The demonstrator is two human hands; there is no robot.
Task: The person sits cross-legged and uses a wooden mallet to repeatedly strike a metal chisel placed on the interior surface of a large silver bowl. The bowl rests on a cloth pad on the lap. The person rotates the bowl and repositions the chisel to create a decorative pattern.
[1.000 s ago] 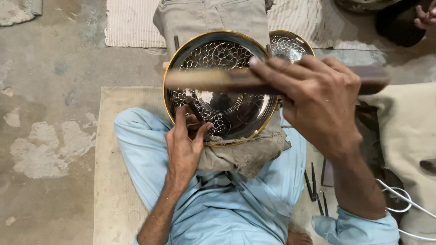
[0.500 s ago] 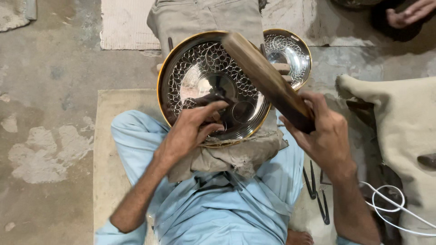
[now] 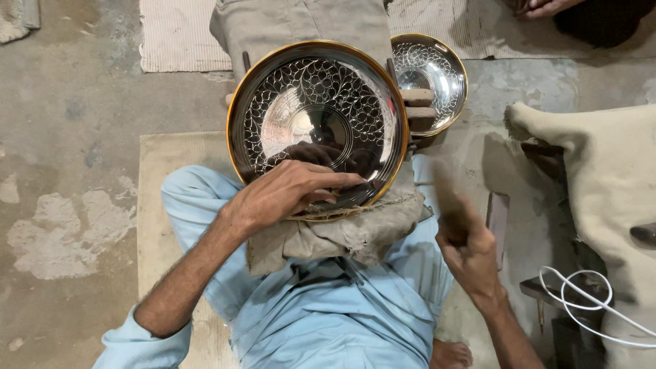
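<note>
A large round metal plate [image 3: 318,119] with a gold rim and engraved leaf pattern rests tilted on a folded grey cloth [image 3: 342,236] over my lap. My left hand [image 3: 290,191] lies on its lower edge, fingers pinched together as if around a small tool that I cannot make out. To the right of the plate, my right hand [image 3: 468,249] grips a brown wooden mallet [image 3: 447,195], blurred and held away from the plate.
A second, smaller engraved plate [image 3: 430,72] stands behind on the right by wooden blocks [image 3: 417,106]. A beige sack [image 3: 601,178] and a white cable [image 3: 588,301] lie at right. Another person's hand [image 3: 547,7] shows at the top edge. Woven mat [image 3: 181,37] lies at the back.
My right hand has swung the mallet from over the plate down to its right side. My left hand has stayed on the plate's lower part.
</note>
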